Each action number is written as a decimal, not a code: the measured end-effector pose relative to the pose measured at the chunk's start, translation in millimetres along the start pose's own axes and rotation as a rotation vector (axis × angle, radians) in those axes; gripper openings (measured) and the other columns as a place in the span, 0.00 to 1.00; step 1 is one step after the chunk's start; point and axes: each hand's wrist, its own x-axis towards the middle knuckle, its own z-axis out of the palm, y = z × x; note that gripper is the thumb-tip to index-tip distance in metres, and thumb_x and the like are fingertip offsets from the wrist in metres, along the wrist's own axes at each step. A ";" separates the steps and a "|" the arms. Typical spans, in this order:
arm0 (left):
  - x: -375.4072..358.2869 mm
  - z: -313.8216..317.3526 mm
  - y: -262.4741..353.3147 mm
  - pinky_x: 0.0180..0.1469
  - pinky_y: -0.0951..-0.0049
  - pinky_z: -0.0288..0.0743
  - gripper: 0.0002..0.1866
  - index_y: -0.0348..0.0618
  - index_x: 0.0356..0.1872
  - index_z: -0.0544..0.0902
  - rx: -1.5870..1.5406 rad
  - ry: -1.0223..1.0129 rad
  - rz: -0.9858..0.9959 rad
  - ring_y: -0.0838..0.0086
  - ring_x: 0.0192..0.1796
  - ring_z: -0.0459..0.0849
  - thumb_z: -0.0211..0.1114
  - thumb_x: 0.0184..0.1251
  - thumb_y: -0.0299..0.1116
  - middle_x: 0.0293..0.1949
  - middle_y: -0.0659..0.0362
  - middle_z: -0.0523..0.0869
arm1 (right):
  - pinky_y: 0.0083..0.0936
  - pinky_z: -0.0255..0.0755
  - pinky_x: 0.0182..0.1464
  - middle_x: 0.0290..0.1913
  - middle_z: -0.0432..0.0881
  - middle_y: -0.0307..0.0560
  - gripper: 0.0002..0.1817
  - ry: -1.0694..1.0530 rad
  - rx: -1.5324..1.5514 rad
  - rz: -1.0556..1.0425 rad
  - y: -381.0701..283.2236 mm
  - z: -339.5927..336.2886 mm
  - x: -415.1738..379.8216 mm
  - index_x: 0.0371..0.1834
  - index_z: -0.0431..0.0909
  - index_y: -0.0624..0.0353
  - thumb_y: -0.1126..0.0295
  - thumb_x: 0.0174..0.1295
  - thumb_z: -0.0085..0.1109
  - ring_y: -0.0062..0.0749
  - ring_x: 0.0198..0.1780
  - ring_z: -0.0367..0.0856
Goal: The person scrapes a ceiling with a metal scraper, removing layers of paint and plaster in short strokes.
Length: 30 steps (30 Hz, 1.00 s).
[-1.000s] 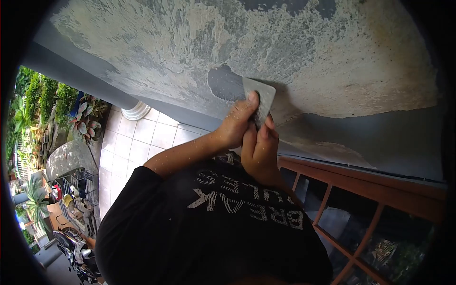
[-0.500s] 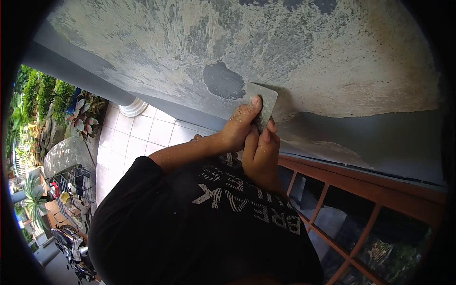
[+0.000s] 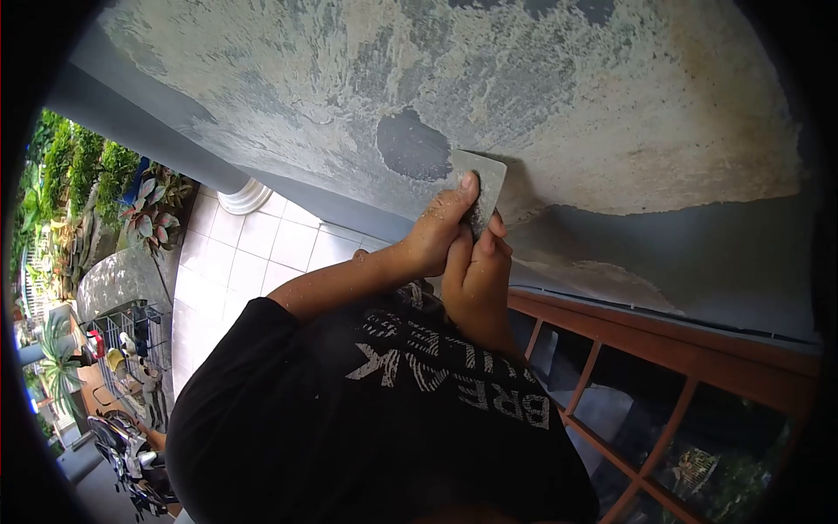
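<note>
Scraper [image 3: 491, 182] sits gripped in the closed fingers of the left hand [image 3: 436, 229], thumb along its face; the right hand [image 3: 477, 278] curls closed around its lower end. Beyond the fingers spreads the patchy wall [image 3: 602, 122], a dark patch [image 3: 412, 144] just left.

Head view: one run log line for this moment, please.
left hand: holding flat plate | right hand: curled at its lower end | plate: edge at patchy wall

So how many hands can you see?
2. The left hand holds the flat grey scraper, and the right hand is close beside it, just below the scraper in the picture. Parts of both are hidden, but no other hand shows.
</note>
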 end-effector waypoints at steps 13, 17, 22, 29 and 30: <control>-0.9 -12.0 -7.3 0.36 0.76 0.76 0.34 0.38 0.24 0.80 0.043 -0.054 -0.028 0.73 0.29 0.81 0.37 0.71 0.57 0.21 0.58 0.80 | 0.41 0.71 0.44 0.39 0.73 0.66 0.18 -0.043 -0.082 0.055 -8.3 2.5 -5.2 0.52 0.64 0.74 0.76 0.60 0.43 0.59 0.40 0.77; -2.1 -22.1 -4.8 0.38 0.74 0.78 0.33 0.38 0.30 0.81 -0.085 -0.255 0.043 0.74 0.31 0.83 0.38 0.71 0.57 0.22 0.58 0.81 | 0.38 0.72 0.39 0.36 0.73 0.62 0.14 0.002 -0.095 -0.012 -6.6 10.7 -2.3 0.47 0.66 0.72 0.76 0.60 0.44 0.54 0.36 0.78; 1.6 -3.9 2.7 0.18 0.81 0.75 0.35 0.37 0.33 0.81 0.239 0.039 -0.013 0.75 0.24 0.82 0.34 0.70 0.59 0.26 0.56 0.83 | 0.20 0.64 0.22 0.23 0.70 0.44 0.09 -0.158 0.604 0.439 9.8 -8.4 -5.8 0.34 0.67 0.65 0.69 0.65 0.44 0.26 0.20 0.69; -6.0 4.6 5.7 0.31 0.78 0.78 0.34 0.37 0.30 0.76 0.186 0.011 -0.151 0.69 0.30 0.83 0.34 0.70 0.60 0.30 0.46 0.83 | 0.12 0.55 0.18 0.22 0.64 0.34 0.13 -0.115 1.008 0.701 -11.7 -15.2 -22.0 0.51 0.62 0.65 0.68 0.68 0.42 0.12 0.18 0.60; -6.1 5.9 1.9 0.31 0.78 0.77 0.34 0.38 0.30 0.76 0.137 0.017 -0.165 0.69 0.29 0.83 0.34 0.70 0.60 0.28 0.47 0.83 | 0.12 0.55 0.18 0.21 0.64 0.34 0.13 -0.080 0.913 0.699 -14.8 -12.4 -23.8 0.50 0.62 0.65 0.69 0.68 0.41 0.12 0.18 0.61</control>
